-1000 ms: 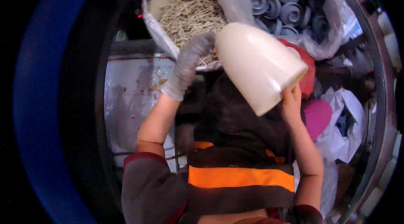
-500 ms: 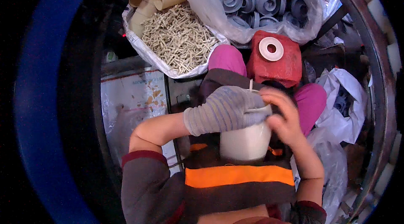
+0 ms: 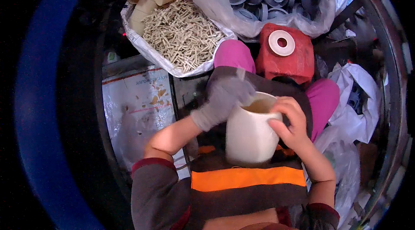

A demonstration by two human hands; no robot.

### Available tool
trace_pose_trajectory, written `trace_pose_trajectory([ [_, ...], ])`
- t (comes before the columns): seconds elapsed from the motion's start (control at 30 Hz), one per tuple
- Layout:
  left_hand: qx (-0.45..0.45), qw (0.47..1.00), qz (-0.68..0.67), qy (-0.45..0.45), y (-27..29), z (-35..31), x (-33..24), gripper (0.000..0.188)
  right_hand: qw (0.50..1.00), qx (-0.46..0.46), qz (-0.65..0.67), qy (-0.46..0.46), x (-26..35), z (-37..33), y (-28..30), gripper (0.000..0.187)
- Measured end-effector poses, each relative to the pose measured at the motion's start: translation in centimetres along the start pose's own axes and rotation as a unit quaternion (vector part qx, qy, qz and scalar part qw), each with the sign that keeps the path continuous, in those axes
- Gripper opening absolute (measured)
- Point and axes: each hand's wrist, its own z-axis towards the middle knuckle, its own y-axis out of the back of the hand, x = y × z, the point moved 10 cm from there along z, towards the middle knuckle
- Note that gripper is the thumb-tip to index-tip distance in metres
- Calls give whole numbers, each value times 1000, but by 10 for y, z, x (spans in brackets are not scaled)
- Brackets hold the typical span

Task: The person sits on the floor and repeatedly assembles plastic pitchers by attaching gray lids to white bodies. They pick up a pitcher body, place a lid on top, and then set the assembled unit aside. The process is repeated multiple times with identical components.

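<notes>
A white, open-topped plastic vessel [image 3: 250, 137], round like a jug or pot, stands in my lap with its mouth tilted up; its inside looks brownish. My right hand [image 3: 292, 120], bare, is closed on the right side of its rim, thumb outside. My left hand [image 3: 227, 100], in a grey knitted glove, is at the left of the rim and smeared by motion. A thin pale stick-like tool [image 3: 240, 73] pokes up from that glove; its kind cannot be made out. Whether the glove touches the rim is unclear.
Ahead stand a white sack [image 3: 129, 22] of short beige pegs with beige tube pieces and a plastic bag [image 3: 203, 1] of grey round flanged parts. A pale ring [image 3: 273, 50] lies on a red block [image 3: 298, 63]. White bags [image 3: 363, 100] sit right; a stained sheet [image 3: 129, 96] left.
My left hand has moved left and down, off the top of the vessel, uncovering its mouth. The right hand now grips the rim, slightly lower. The whole view has shifted a little.
</notes>
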Motion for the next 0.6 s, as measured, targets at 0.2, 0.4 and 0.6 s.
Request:
trace_pose_trajectory([
  [0.2, -200, 928, 291, 121, 200, 73, 95, 54, 980, -150, -48, -122, -24, -22, 51, 17],
  [0.4, 323, 944, 65, -37, -73, 35, 4, 37, 980, -155, -102, -74, -28, -20, 34, 27],
  [0.6, 283, 801, -468, 246, -153, 32, -41, 39, 829, -384, -289, -286, -56, -226, 206, 34],
])
